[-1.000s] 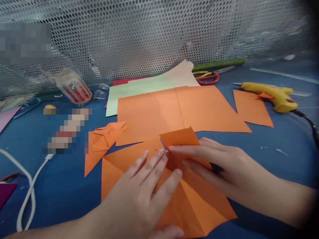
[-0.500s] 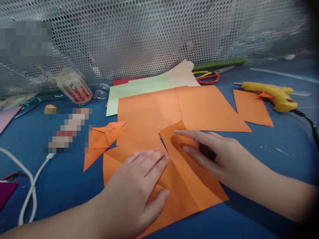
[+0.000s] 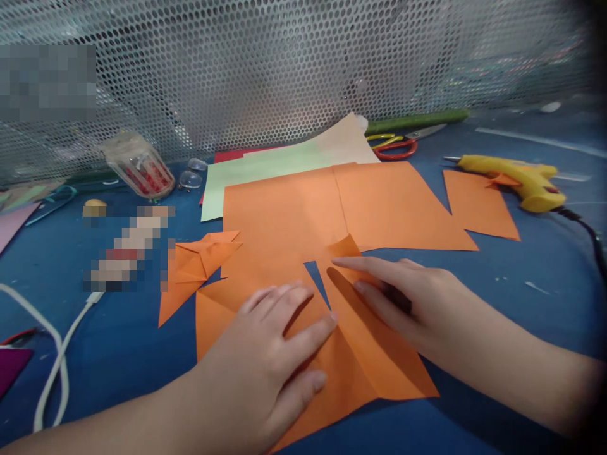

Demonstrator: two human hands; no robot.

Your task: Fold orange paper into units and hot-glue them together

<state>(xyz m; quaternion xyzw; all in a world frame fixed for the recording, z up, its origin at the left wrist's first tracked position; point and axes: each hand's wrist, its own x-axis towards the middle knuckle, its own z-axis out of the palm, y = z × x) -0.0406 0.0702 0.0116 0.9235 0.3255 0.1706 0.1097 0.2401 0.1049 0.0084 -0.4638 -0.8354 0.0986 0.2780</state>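
Observation:
A creased orange paper sheet [image 3: 365, 360] lies on the blue table [image 3: 497, 278] in front of me. My left hand [image 3: 270, 354] rests flat on its left half with fingers spread, pressing it down. My right hand [image 3: 403, 297] lies on the sheet's far right flap, fingers stretched toward the small raised corner [image 3: 344, 245]. A notch of blue table shows between the two hands. A small folded orange piece [image 3: 199, 262] sits to the left of the sheet.
Larger orange sheets [image 3: 332, 205], a pale green sheet [image 3: 265, 167] and a loose orange piece [image 3: 478, 205] lie beyond. A yellow glue gun [image 3: 516, 180] is at the right, red scissors [image 3: 396, 146] at the back, a clear jar [image 3: 137, 165] and white cable [image 3: 52, 373] at the left. Perforated mesh [image 3: 284, 69] walls the back.
The raised flap under my right hand has been laid down flatter on the sheet. My left hand shifted and spread its fingers. A gap opened between the two flaps.

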